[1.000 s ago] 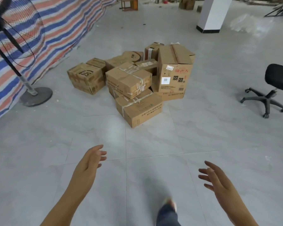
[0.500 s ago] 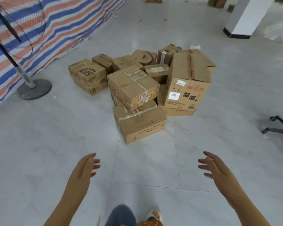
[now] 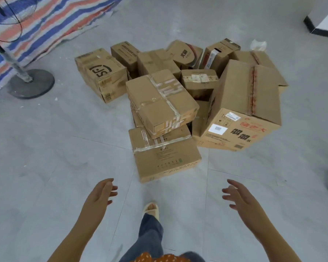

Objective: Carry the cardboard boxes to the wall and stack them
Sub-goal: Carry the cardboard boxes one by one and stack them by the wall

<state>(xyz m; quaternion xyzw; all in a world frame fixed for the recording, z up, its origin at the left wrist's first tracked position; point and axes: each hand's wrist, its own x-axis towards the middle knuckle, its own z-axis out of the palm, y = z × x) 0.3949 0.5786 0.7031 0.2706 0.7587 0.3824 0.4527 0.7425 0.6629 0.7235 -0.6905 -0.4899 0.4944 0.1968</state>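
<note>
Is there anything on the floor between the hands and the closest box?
Nothing visible: only bare grey tiled floor lies between the left hand, the right hand and the nearest flat taped cardboard box.

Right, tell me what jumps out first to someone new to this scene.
A jumbled heap of cardboard boxes sits mid-floor, a taped box tilted on top at the front and a tall box leaning at the right. Both bare hands, left hand and right hand, reach open toward it, empty. A striped tarp hangs at upper left behind a fan stand.
</note>
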